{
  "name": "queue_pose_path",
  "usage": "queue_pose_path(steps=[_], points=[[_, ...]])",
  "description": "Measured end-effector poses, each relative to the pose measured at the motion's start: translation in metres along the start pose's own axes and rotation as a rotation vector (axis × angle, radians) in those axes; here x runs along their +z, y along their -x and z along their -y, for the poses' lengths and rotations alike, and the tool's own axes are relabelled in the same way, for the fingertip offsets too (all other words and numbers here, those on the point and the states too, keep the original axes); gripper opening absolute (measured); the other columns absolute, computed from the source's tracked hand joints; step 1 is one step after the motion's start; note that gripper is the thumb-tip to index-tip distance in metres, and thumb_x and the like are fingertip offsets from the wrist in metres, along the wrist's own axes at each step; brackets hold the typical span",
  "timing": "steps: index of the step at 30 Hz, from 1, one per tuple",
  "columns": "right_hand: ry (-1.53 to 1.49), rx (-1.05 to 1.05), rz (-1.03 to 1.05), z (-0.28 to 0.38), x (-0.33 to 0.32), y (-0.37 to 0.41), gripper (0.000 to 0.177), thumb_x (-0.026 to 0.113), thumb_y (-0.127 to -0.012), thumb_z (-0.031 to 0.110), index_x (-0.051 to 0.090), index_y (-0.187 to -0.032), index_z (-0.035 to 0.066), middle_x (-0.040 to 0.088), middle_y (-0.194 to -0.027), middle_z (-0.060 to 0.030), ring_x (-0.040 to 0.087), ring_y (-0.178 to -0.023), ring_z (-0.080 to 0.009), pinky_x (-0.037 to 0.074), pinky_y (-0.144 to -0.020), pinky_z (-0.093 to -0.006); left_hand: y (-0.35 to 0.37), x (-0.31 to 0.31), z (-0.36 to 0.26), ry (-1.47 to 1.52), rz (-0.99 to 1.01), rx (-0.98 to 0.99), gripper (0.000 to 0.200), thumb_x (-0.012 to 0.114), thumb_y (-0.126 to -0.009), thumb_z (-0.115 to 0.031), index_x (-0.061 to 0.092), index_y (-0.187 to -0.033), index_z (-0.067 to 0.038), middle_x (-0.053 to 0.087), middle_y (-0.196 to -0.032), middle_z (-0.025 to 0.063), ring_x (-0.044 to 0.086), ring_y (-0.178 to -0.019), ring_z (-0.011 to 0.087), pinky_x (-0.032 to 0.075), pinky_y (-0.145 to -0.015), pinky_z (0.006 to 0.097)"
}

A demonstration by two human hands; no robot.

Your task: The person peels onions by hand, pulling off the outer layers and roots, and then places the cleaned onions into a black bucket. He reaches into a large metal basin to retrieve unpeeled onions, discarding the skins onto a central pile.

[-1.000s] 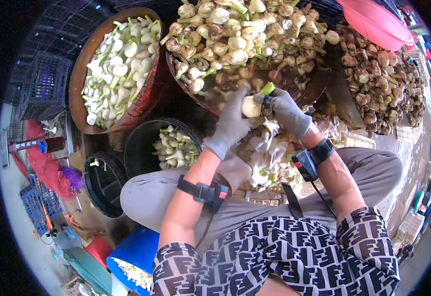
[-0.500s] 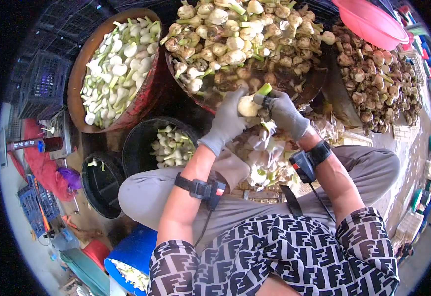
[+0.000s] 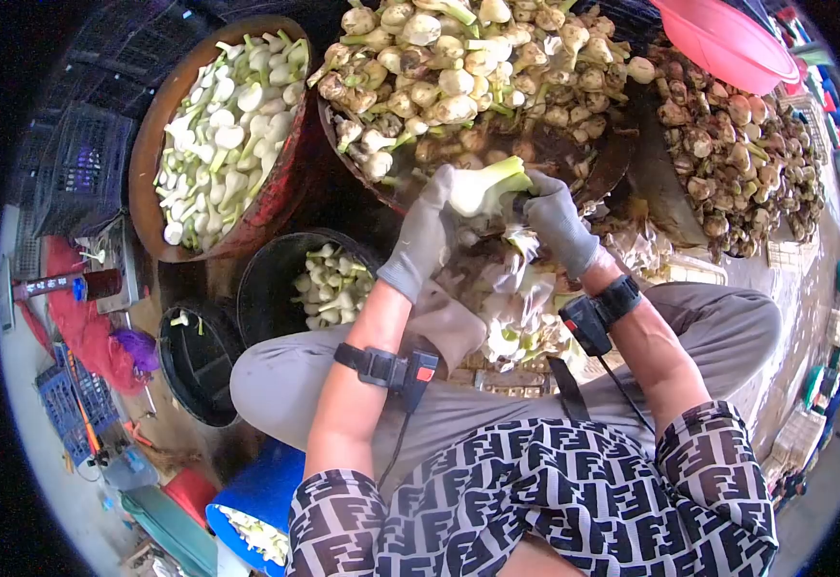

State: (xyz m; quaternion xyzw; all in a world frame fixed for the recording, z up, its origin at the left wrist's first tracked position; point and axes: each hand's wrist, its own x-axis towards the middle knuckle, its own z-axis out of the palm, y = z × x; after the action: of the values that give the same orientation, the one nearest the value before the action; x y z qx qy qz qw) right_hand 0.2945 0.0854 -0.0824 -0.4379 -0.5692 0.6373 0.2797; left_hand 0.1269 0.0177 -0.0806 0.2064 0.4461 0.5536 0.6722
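Observation:
A white garlic bulb with a short green stem lies across between my gloved hands, its stem to the right. My left hand is closed on the bulb's left side. By the stem end is my right hand, its fingers curled; what they hold, if anything, is hidden. Below the hands sits a heap of papery garlic peelings. Just beyond them is a wide tub with murky water and a mound of unpeeled garlic bulbs.
Clean white garlic fills a rusty red drum at left. A black bucket holds more bulbs, beside a smaller black tub. Dirty garlic is piled at right under a pink basin. A blue barrel stands at lower left.
The bulb has turned from upright to lying sideways and now shows a cleaner white surface. My left hand has shifted slightly left, and the right hand's fingers have moved off the bulb's body.

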Motion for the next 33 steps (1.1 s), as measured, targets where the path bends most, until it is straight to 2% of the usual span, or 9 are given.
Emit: queue_pose_path(steps=[2,5,11,16,19,22,25,31,33], points=[[-0.007,-0.116,0.008,-0.002,0.004,-0.002,0.018,0.057,-0.076,-0.001,0.062,-0.093,0.000,0.062,-0.082,-0.0023,0.055,-0.072,-0.0114,0.045,-0.065,-0.0224,-0.012,-0.004,0.007,-0.471,-0.023,0.423,0.044,0.048,-0.087,-0.044,0.055,-0.109,-0.006,0.061,-0.084,0.0044,0.057,-0.066,0.0085,0.047,-0.051,0.0229],[-0.045,-0.045,0.072,0.010,0.002,0.004,0.021,0.058,-0.075,-0.003,0.062,-0.095,0.001,0.062,-0.086,-0.0030,0.056,-0.076,-0.0120,0.046,-0.069,-0.0242,0.012,0.014,-0.013,-0.485,-0.234,0.116,0.039,0.041,-0.092,-0.037,0.059,-0.106,-0.006,0.060,-0.100,0.0070,0.056,-0.088,0.0148,0.043,-0.079,0.0271],[0.459,-0.210,0.204,0.003,-0.023,0.015,0.026,0.060,-0.074,-0.003,0.056,-0.100,-0.001,0.062,-0.089,0.0006,0.055,-0.082,-0.0052,0.046,-0.072,-0.0215,0.002,-0.013,0.002,-0.247,-0.284,-0.124,0.035,0.048,-0.089,-0.034,0.060,-0.101,-0.003,0.061,-0.098,0.0064,0.059,-0.076,0.0160,0.047,-0.071,0.0248],[0.128,-0.043,0.161,0.001,-0.015,0.007,0.019,0.061,-0.069,-0.001,0.062,-0.088,0.002,0.061,-0.087,-0.0079,0.059,-0.076,-0.0169,0.048,-0.068,-0.0268,0.002,0.004,-0.018,-0.869,-0.419,0.336,0.035,0.066,-0.077,-0.035,0.063,-0.092,-0.003,0.065,-0.086,0.0080,0.060,-0.075,0.0145,0.047,-0.068,0.0269],[0.676,-0.540,0.203,0.018,-0.016,0.010,0.017,0.062,-0.063,-0.003,0.063,-0.080,0.002,0.061,-0.086,-0.0119,0.060,-0.074,-0.0235,0.049,-0.064,-0.0297,0.004,0.013,-0.022,-1.163,-0.440,0.215,0.041,0.074,-0.067,-0.040,0.064,-0.090,-0.007,0.065,-0.078,0.0079,0.059,-0.066,0.0151,0.046,-0.062,0.0296],[0.306,-0.020,0.016,0.026,-0.008,0.024,0.011,0.067,-0.067,0.004,0.061,-0.076,0.003,0.061,-0.074,-0.0107,0.059,-0.067,-0.0215,0.048,-0.062,-0.0282,0.010,0.011,-0.032,-0.684,-0.264,0.101,0.038,0.072,-0.071,-0.034,0.063,-0.090,-0.002,0.065,-0.082,0.0083,0.061,-0.072,0.0151,0.048,-0.064,0.0277],[0.761,-0.557,-0.231,0.027,-0.029,0.030,0.018,0.068,-0.071,0.011,0.059,-0.081,-0.001,0.060,-0.070,-0.0038,0.056,-0.063,-0.0142,0.045,-0.057,-0.0251,0.011,0.004,-0.027,-0.160,-0.090,0.176,0.034,0.067,-0.077,-0.028,0.061,-0.094,0.002,0.064,-0.085,0.0085,0.062,-0.077,0.0161,0.050,-0.067,0.0267],[0.442,-0.236,0.316,0.011,-0.080,0.056,0.029,0.055,-0.072,0.006,0.055,-0.100,-0.003,0.062,-0.084,-0.0082,0.060,-0.070,-0.0144,0.048,-0.062,-0.0233,0.006,-0.027,-0.059,0.670,-0.218,0.396,0.044,0.055,-0.084,-0.037,0.049,-0.111,-0.003,0.060,-0.101,0.0090,0.061,-0.086,0.0190,0.052,-0.075,0.0330],[0.428,0.596,0.461,0.033,-0.078,0.053,0.025,0.058,-0.067,0.005,0.060,-0.092,0.001,0.062,-0.076,-0.0055,0.054,-0.068,-0.0117,0.047,-0.063,-0.0263,0.005,-0.073,-0.071,0.761,0.097,0.445,0.051,0.055,-0.082,-0.046,0.051,-0.107,-0.001,0.060,-0.085,0.0058,0.056,-0.068,0.0151,0.047,-0.057,0.0267]])
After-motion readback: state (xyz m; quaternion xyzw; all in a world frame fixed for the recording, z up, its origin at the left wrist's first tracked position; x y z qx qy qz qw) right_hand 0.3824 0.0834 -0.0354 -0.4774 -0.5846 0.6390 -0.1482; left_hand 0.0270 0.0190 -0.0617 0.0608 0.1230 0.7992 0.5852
